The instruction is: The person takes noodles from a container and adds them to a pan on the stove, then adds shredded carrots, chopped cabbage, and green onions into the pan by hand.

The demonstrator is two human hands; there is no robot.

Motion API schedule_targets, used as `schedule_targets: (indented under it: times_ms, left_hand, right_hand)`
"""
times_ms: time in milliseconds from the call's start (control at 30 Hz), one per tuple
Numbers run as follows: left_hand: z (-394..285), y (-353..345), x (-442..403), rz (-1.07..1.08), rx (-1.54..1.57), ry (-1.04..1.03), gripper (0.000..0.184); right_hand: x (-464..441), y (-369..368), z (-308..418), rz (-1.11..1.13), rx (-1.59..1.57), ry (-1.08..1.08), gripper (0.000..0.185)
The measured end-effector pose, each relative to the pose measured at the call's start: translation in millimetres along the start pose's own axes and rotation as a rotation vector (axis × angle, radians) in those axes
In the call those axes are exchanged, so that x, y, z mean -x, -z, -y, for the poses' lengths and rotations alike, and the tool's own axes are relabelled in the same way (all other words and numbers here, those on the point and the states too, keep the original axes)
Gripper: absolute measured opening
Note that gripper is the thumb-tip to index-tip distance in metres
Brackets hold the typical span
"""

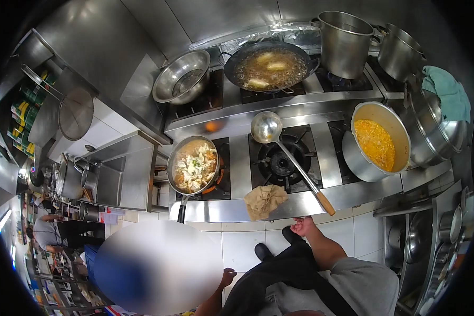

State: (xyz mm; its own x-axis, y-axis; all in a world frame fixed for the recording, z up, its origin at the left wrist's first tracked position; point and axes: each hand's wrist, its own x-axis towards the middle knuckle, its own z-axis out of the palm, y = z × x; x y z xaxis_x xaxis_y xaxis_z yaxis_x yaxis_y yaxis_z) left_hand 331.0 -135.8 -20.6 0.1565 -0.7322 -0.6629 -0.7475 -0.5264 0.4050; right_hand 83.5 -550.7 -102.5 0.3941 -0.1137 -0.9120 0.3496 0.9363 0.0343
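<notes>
My right hand (302, 226) is just below the stove's front edge, its fingers curled in and nothing showing in them. Lower down and further left hangs my left hand (228, 276), small and dark, with fingers loosely closed. Nearest to my right hand are a crumpled brown cloth (265, 202) on the stove edge and a ladle (295, 159). The ladle lies across the middle burner, its wooden handle sticking out over the edge. On the left burner sits a frying pan (195, 165) of pale chopped food in sauce, handle towards me.
Behind, a wok (269, 67) of bubbling oil holds several pieces. A steel bowl (182, 77) and tall pots (345, 45) flank it. A deep pot (376, 142) of yellow food stands right. A sink (122, 171) is left, near a blurred shape (160, 263) and another person (55, 231).
</notes>
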Motion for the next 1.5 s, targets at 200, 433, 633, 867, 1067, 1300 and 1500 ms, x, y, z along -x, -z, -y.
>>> schedule_targets:
  times_ms: [200, 433, 633, 867, 1067, 1300, 1500]
  left_hand:
    - [-33, -5, -27, -0.051, 0.017, -0.075, 0.023]
    - [-76, -6, -61, -0.126, 0.128, -0.156, 0.024]
    - [-88, -4, -90, -0.183, 0.419, 0.139, 0.026]
    - [-77, 11, -80, -0.562, 0.321, 0.371, 0.043]
    - [-88, 34, -21, -0.314, 0.46, 0.68, 0.052]
    - [-53, 4, 7, -0.111, 0.343, 0.674, 0.051]
    - [-48, 5, -6, -0.208, 0.37, 0.603, 0.051]
  right_hand:
    - [29, 28, 2, -0.14, 1.086, 0.12, 0.05]
    - [93, 70, 24, 0.281, 2.071, 0.241, 0.045]
    - [54, 93, 63, 0.459, 2.579, 0.32, 0.039]
    - [52, 111, 77, 0.372, 2.661, 0.007, 0.033]
    - [42, 95, 66, 0.53, 2.771, 0.056, 0.033]
    - [28, 84, 41, 0.576, 2.419, 0.259, 0.031]
    - [85, 37, 36, 0.347, 2.197, 0.192, 0.033]
